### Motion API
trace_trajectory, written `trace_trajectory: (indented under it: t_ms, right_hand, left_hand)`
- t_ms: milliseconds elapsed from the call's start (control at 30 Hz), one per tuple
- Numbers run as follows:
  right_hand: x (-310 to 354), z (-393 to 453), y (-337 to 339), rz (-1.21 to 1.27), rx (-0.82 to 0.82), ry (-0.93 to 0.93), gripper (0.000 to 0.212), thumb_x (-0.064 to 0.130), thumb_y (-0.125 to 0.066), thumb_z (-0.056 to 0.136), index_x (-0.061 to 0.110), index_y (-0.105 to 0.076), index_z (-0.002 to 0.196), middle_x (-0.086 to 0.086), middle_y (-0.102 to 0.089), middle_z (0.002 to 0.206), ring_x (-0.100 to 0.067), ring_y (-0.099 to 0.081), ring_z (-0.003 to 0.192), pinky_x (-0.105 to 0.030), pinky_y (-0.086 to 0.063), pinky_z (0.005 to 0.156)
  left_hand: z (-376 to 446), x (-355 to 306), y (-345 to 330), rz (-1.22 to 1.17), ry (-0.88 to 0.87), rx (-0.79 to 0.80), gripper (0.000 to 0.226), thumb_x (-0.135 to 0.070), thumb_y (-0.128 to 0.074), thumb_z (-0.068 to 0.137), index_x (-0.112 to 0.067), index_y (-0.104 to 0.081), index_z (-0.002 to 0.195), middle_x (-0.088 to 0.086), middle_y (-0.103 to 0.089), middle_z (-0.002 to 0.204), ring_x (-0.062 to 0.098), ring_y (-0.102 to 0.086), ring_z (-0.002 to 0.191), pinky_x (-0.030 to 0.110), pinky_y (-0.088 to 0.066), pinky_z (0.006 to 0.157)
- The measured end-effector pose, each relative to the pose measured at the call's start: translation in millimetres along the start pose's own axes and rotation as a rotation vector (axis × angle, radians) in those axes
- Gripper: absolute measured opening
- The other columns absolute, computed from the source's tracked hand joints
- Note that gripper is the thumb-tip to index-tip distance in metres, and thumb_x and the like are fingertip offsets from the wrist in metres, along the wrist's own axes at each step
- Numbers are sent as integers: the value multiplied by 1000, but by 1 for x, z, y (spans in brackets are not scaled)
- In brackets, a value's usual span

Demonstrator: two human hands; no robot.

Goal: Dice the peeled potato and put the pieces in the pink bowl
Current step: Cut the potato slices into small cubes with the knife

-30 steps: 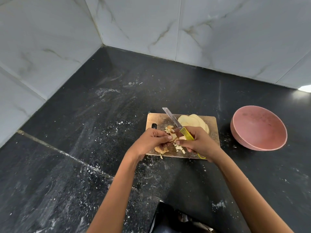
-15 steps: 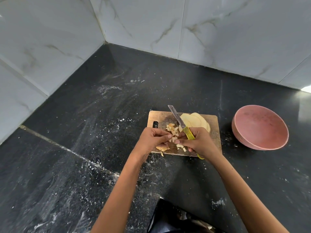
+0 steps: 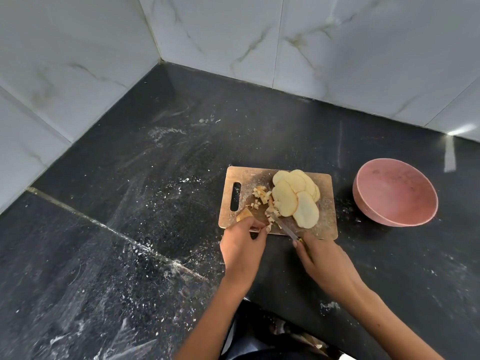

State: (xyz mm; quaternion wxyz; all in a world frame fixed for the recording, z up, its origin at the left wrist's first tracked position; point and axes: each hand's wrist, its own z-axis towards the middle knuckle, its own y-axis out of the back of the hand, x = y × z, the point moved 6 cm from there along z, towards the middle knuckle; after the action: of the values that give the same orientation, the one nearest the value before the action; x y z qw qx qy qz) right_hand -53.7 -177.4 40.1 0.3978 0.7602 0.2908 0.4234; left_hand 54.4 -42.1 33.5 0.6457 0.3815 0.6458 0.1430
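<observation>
Right now the potato sits on the wooden cutting board point(image 3: 326, 201) in two forms: a fan of pale round slices point(image 3: 296, 197) overlapping toward the board's right half, and a scatter of small cubes point(image 3: 263, 197) left of them, near the handle slot. A wedge-shaped end piece point(image 3: 244, 215) lies at the board's near-left edge. The pink bowl point(image 3: 396, 193) stands on the dark surface point(image 3: 155, 178) just right of the board and looks to hold no pieces yet, so dicing appears only partly done.

The left hand point(image 3: 242, 246) rests at the board's near edge, fingers curled down beside the end piece; whether it actually pinches anything I cannot tell. The right hand point(image 3: 322, 261) grips the knife point(image 3: 285, 228) by its handle, blade lying low among the cubes by the nearest slice.

As for handling, raw potato is firm and stiff, so slices should hold their shape when lifted, but cut faces are likely wet and starchy, hence slippery. Stacked slices may slide over each other under the blade; pressing them flat from above with curled fingertips, clear of the edge, seems wise. The cubes are light and small, easier scooped together or swept off the board than picked singly.
</observation>
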Motion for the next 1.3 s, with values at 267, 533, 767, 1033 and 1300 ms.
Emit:
trace_trajectory:
  t_ms: [267, 533, 767, 1033, 1300]
  right_hand:
    - [-8, 6, -5, -129, 13, -2, 29, 41, -27, 102, 19, -41, 90, 3, -50, 73, -26, -60, 75, -34, -39, 60]
    - [2, 8, 2, 19, -21, -14, 29, 35, -33, 102, 17, -43, 81, -1, -52, 71, -22, -53, 66, -35, -41, 60]
    - [12, -1, -12, 43, 40, -24, 25, 34, -28, 104, 18, -36, 85, 3, -43, 67, -20, -43, 62, -35, -33, 60]
    - [21, 4, -18, 15, 63, -61, 23, 33, -25, 104, 16, -34, 92, 0, -46, 73, -24, -46, 70, -36, -36, 63]
    - [28, 10, -19, -94, 122, -84, 20, 29, -23, 105, 14, -34, 98, -11, -58, 91, -33, -59, 89, -36, -35, 65]
  left_hand:
    - [3, -2, -1, 74, -120, -159, 6, -19, -71, 84, -17, -68, 80, -8, -67, 83, 12, -60, 77, 28, -45, 58]
    - [7, -6, -8, 291, -311, -231, 14, -21, -85, 71, -14, -73, 71, 0, -59, 79, 19, -60, 73, 24, -40, 41]
    - [6, 1, -5, 284, -328, -216, 18, -21, -87, 66, -19, -77, 81, 1, -58, 83, 21, -61, 78, 23, -41, 47]
    - [12, 5, -14, 237, -263, -183, 15, -25, -81, 75, -19, -77, 87, -2, -58, 85, 20, -58, 85, 30, -49, 52]
    - [13, 5, -13, 203, -222, -164, 10, -23, -80, 77, -16, -77, 83, -1, -56, 85, 18, -55, 86, 27, -42, 56]
